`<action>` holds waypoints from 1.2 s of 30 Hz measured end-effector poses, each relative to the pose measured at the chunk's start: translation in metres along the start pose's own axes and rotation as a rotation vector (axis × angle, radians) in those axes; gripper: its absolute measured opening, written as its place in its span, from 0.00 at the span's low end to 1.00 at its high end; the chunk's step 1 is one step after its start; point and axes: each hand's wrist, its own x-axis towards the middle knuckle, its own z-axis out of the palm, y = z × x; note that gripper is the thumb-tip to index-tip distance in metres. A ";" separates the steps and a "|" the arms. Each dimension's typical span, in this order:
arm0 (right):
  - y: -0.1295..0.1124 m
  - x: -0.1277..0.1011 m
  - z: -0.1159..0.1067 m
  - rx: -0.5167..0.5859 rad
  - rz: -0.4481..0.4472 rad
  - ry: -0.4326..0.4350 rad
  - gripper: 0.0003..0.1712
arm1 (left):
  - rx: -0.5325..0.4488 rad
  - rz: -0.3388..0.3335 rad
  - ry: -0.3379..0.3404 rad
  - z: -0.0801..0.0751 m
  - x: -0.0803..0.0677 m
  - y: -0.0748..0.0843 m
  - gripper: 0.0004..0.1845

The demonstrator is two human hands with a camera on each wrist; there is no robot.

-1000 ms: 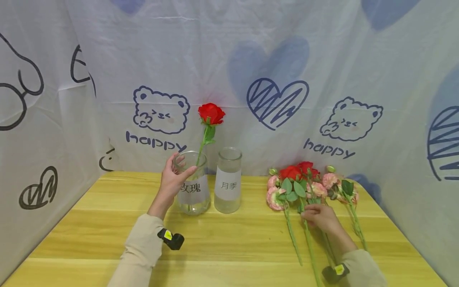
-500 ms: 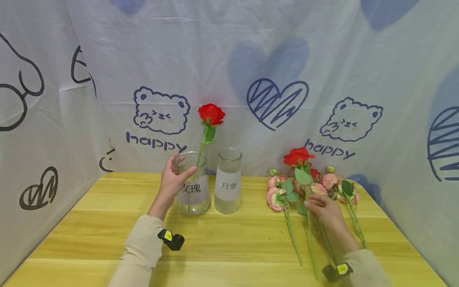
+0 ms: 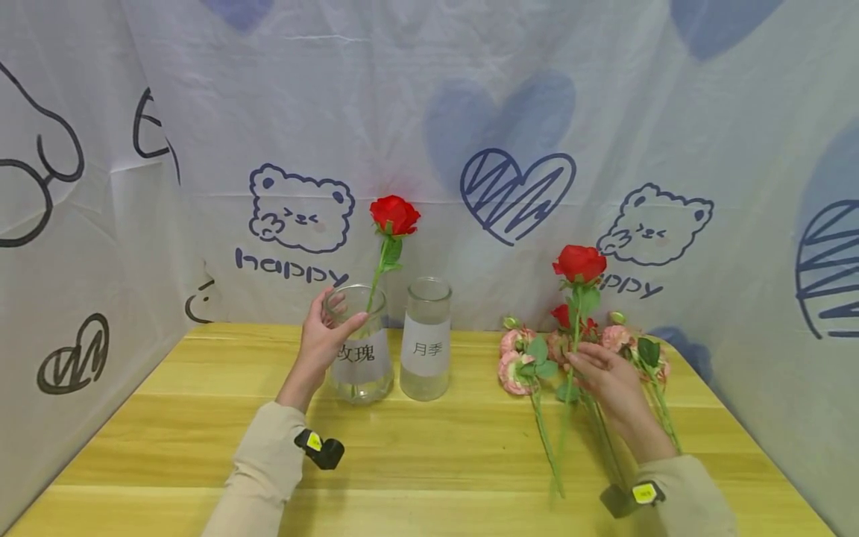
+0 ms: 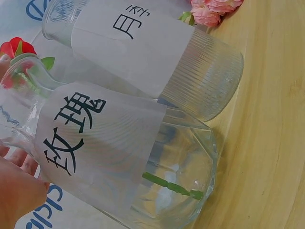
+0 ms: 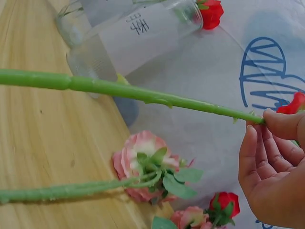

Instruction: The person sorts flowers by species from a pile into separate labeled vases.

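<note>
Two vases: the left hand (image 3: 323,339) curls round the first vase (image 3: 365,362), one rose (image 3: 394,215) leaning in it — second vase (image 3: 426,347) just beside. Pink flowers (image 3: 516,373) lie on the table (image 3: 463,462), too bunched to count — and above them another rose (image 3: 580,264), bright red, green-stemmed, pinched by the right hand (image 3: 614,384).

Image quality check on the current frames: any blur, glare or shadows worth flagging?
Head: held rose looks faint along its lower stem, probably motion blur; soft shadow beside the left sleeve. Left wrist: reflections on the flared vase, but its label is crisp. Right wrist: lettering on the straight vase is soft.
</note>
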 end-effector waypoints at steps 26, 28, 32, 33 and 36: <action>-0.004 0.003 0.022 0.143 -0.087 -0.056 0.07 | 0.010 -0.011 0.009 0.000 0.001 -0.001 0.47; -0.004 0.004 0.024 0.133 -0.079 -0.047 0.09 | 0.005 -0.013 0.008 0.000 0.000 -0.001 0.47; -0.005 0.006 0.028 0.114 -0.071 -0.021 0.11 | -0.006 -0.014 0.006 0.001 -0.001 -0.001 0.47; -0.005 0.006 0.030 0.111 -0.075 -0.016 0.11 | -0.007 -0.014 0.006 0.001 -0.001 -0.001 0.47; -0.007 0.008 0.034 0.123 -0.086 0.000 0.12 | -0.003 -0.013 0.006 0.001 -0.001 -0.001 0.47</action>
